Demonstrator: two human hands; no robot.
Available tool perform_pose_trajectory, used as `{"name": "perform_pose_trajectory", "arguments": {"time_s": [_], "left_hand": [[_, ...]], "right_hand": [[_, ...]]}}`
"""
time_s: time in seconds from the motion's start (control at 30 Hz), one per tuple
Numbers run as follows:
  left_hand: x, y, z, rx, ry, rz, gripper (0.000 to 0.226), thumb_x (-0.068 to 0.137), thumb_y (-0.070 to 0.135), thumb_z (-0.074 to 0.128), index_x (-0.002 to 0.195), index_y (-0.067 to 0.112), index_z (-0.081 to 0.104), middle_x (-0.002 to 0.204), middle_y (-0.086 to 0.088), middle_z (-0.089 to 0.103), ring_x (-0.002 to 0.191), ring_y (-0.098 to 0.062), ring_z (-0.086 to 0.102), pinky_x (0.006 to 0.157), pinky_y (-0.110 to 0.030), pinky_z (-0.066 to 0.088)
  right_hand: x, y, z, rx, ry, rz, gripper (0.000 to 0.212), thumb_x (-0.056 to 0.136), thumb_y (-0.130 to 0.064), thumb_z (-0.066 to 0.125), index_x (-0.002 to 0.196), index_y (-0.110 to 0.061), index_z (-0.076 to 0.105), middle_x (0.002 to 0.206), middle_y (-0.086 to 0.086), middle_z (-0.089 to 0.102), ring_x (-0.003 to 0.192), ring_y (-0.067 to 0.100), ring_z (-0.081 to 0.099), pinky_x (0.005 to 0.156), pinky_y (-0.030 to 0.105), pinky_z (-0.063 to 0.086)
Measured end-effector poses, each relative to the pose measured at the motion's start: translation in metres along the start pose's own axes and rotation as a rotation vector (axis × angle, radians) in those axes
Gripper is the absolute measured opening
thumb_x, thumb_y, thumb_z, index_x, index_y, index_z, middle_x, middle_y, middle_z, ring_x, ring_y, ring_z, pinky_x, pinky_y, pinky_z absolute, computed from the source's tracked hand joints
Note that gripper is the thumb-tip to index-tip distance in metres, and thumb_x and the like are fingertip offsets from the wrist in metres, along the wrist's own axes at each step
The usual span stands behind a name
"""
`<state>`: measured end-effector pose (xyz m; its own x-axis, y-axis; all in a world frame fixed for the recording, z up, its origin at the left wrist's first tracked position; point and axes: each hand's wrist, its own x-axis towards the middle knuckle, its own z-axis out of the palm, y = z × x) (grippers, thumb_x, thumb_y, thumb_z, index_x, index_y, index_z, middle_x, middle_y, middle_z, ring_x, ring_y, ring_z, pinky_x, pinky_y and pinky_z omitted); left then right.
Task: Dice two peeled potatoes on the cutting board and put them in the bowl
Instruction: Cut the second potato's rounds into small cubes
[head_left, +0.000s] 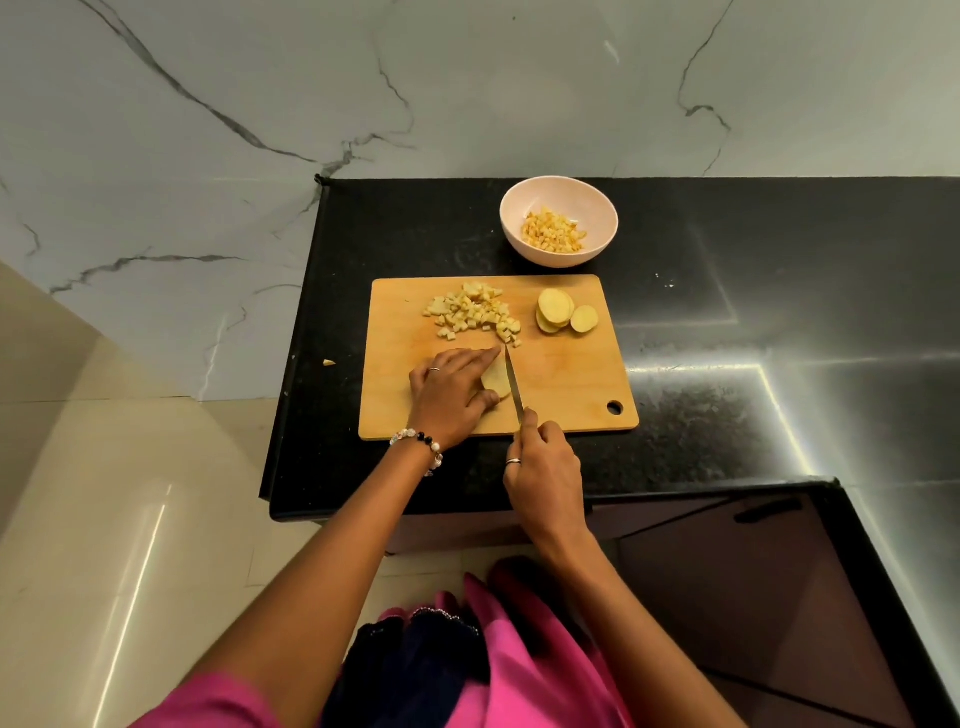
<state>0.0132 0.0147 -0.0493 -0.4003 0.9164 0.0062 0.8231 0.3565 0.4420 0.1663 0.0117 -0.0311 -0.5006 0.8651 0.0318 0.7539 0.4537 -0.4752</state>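
Knife (514, 383) held in right hand (543, 467) should slice straight down beside left hand (451, 395) pinning potato (496, 382) mid-board (561, 374), fingertips tucked.

Tan wooden cutting board (566, 374), pale yellow potato dice (470, 312), pinkish-white bowl (524, 249), speckled black counter (727, 395).
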Motion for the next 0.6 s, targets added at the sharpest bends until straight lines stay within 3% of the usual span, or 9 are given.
{"name": "perform_pose_trajectory", "arguments": {"time_s": [0.1,0.23,0.3,0.37,0.5,0.53,0.6], "left_hand": [[0.000,-0.001,0.004,-0.025,0.042,-0.030,0.064,0.087,0.046,0.058,0.144,0.040,0.030,0.139,0.010,0.047,0.132,-0.011,0.032,0.097,-0.030,0.013],[0.001,-0.001,0.005,-0.078,0.069,-0.056,0.071,0.084,0.047,0.061,0.145,0.041,0.026,0.134,0.016,0.051,0.130,-0.010,0.033,0.096,-0.030,0.014],[0.001,0.000,0.006,-0.087,0.081,-0.058,0.072,0.084,0.047,0.061,0.145,0.042,0.024,0.132,0.019,0.052,0.129,-0.010,0.033,0.096,-0.032,0.015],[0.000,-0.001,0.007,-0.081,0.090,-0.057,0.074,0.084,0.049,0.060,0.146,0.042,0.020,0.132,0.021,0.052,0.129,-0.010,0.033,0.096,-0.033,0.016],[0.001,-0.002,0.008,-0.086,0.082,-0.046,0.076,0.084,0.049,0.059,0.146,0.042,0.016,0.132,0.024,0.051,0.129,-0.009,0.033,0.096,-0.033,0.016],[0.001,-0.002,0.008,-0.087,0.084,-0.044,0.076,0.084,0.049,0.060,0.146,0.043,0.016,0.132,0.025,0.051,0.128,-0.009,0.033,0.095,-0.033,0.017],[0.001,-0.002,0.007,-0.089,0.086,-0.044,0.076,0.084,0.049,0.060,0.146,0.043,0.016,0.131,0.026,0.051,0.128,-0.009,0.033,0.094,-0.032,0.016]], "right_hand": [[0.000,-0.001,0.002,-0.051,-0.048,-0.013,0.048,0.095,-0.008,0.043,0.141,0.006,0.036,0.114,0.026,0.056,0.082,0.045,0.060,0.062,0.042,0.044],[0.002,-0.005,0.003,-0.251,-0.190,-0.044,0.059,0.095,-0.004,0.032,0.148,0.003,0.009,0.126,0.021,0.047,0.091,0.037,0.060,0.064,0.035,0.034],[0.004,-0.005,0.003,-0.275,-0.215,-0.038,0.060,0.095,-0.004,0.031,0.149,0.002,0.005,0.126,0.020,0.047,0.094,0.036,0.060,0.065,0.034,0.033],[0.005,-0.001,0.004,-0.230,-0.179,-0.018,0.061,0.093,-0.003,0.037,0.148,0.003,0.012,0.118,0.023,0.052,0.089,0.041,0.059,0.065,0.038,0.036],[-0.009,0.003,0.007,-0.300,-0.116,-0.048,0.065,0.062,0.002,0.074,0.123,0.012,0.054,0.069,0.018,0.059,0.042,0.033,0.054,0.042,0.030,0.023],[-0.012,0.003,0.006,-0.265,-0.138,-0.044,0.063,0.066,0.002,0.072,0.125,0.012,0.053,0.070,0.019,0.059,0.044,0.034,0.054,0.043,0.031,0.024],[-0.010,0.004,-0.001,-0.141,-0.168,-0.022,0.056,0.087,-0.003,0.053,0.140,0.006,0.037,0.091,0.024,0.061,0.068,0.042,0.059,0.055,0.036,0.029]]}}
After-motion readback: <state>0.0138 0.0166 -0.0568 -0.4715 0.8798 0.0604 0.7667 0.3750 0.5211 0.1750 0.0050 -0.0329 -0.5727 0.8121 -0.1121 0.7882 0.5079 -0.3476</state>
